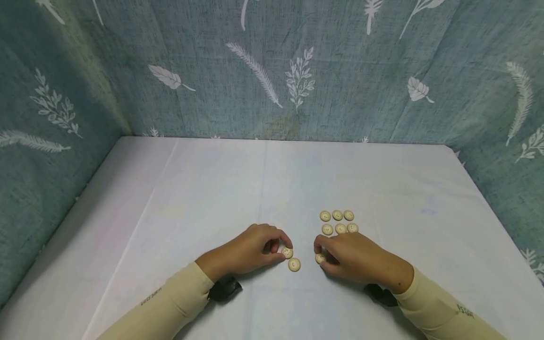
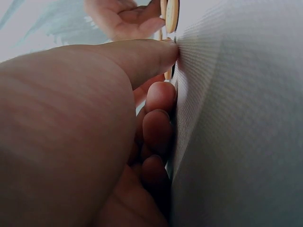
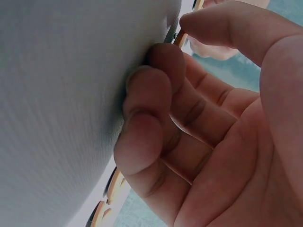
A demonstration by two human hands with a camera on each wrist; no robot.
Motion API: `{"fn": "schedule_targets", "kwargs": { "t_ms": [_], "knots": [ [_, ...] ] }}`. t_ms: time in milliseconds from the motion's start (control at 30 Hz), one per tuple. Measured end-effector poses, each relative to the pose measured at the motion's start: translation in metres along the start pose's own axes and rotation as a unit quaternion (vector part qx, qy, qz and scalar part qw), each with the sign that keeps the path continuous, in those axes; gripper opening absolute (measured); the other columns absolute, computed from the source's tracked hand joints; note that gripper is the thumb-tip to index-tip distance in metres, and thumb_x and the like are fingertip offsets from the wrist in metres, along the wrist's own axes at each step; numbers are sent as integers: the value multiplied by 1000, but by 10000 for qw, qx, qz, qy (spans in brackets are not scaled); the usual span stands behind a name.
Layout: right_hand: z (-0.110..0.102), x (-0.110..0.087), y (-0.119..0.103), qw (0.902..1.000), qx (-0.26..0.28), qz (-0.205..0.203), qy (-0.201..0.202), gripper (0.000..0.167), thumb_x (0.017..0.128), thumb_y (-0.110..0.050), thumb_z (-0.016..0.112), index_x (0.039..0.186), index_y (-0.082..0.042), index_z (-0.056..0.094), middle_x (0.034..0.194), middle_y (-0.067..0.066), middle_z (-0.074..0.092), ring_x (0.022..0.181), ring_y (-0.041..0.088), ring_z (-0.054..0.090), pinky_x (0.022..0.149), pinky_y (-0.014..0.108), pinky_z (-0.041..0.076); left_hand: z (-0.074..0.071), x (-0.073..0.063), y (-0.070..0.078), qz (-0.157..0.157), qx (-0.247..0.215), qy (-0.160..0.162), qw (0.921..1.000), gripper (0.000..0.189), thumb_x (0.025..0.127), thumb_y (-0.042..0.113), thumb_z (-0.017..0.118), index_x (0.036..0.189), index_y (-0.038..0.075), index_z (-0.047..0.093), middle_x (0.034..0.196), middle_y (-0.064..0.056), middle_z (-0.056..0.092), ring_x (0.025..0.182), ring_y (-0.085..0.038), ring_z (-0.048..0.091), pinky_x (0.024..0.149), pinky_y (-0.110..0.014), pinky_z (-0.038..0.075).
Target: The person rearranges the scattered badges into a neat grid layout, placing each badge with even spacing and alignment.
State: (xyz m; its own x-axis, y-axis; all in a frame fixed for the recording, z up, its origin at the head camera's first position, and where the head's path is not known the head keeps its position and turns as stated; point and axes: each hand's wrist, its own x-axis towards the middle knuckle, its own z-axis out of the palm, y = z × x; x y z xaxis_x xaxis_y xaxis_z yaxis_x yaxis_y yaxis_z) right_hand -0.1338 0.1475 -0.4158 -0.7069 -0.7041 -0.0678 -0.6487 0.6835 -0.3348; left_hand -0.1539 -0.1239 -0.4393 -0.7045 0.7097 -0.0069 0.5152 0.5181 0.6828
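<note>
Pale wooden buttons lie on the white tabletop in the head view. My left hand (image 1: 250,249) pinches one button (image 1: 287,252) between thumb and index finger, down at the cloth. Just in front of that thumb lies a loose button (image 1: 294,264). To the right, my right hand (image 1: 361,259) holds another button (image 1: 320,258) by its edges with thumb and forefinger. In the right wrist view this button (image 3: 180,38) shows edge-on by the thumb tip, and the other fingers are curled against the cloth. Beyond the right hand sit two rows of buttons (image 1: 337,215), the nearer row close to its knuckles.
A white cloth (image 1: 204,189) covers the table. Green leaf-patterned fabric (image 1: 272,71) rises at the back and both sides. Dark wrist-worn devices (image 1: 225,288) sit under both wrists, below cream sleeves (image 1: 170,302).
</note>
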Motion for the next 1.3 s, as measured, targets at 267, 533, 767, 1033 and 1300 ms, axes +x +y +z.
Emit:
{"fn": "schedule_targets", "kwargs": {
  "t_ms": [267, 533, 767, 1033, 1300],
  "knots": [
    [0, 0, 0, 10000, 22, -4, -9, 14, 87, -20, 71, 97, -20, 61, 61, -17, 43, 54, -6, 37, 50, 17, 34, 1, 0, -1, 4, 71, 9, 10000, 17, 92, 23, 74, 108, 23, 71, 77, 16, 53, 75, -2, 49, 72, -21, 42],
    [1, 0, 1, 9999, 65, 55, -76, 14, 88, -21, 71, 98, -20, 61, 61, -17, 43, 54, -5, 38, 51, 18, 34, 0, 1, -1, 7, 53, -44, 10000, 17, 93, 24, 73, 109, 22, 70, 78, 15, 54, 75, -2, 49, 73, -21, 42],
    [-2, 1, 1, 10000, 15, 90, -38, 14, 87, -21, 71, 97, -20, 62, 60, -16, 42, 53, -5, 37, 49, 18, 34, -1, 1, -2, 100, 10, 19, 9999, 16, 92, 22, 74, 108, 21, 71, 78, 14, 54, 75, -2, 49, 73, -21, 42],
    [0, 1, 2, 9999, -2, 130, -59, 14, 87, -22, 71, 98, -21, 62, 60, -16, 42, 53, -4, 37, 50, 19, 34, 0, 2, -2, 20, 78, -14, 10000, 17, 92, 24, 74, 109, 23, 71, 78, 15, 54, 76, -2, 50, 74, -22, 42],
    [1, 2, 1, 9999, -24, 137, -87, 15, 86, -21, 72, 97, -21, 61, 60, -17, 42, 53, -5, 37, 49, 18, 34, 0, 1, -3, 58, 131, 44, 9999, 16, 93, 24, 73, 109, 23, 71, 78, 15, 54, 76, -2, 49, 74, -22, 41]
  ]
}}
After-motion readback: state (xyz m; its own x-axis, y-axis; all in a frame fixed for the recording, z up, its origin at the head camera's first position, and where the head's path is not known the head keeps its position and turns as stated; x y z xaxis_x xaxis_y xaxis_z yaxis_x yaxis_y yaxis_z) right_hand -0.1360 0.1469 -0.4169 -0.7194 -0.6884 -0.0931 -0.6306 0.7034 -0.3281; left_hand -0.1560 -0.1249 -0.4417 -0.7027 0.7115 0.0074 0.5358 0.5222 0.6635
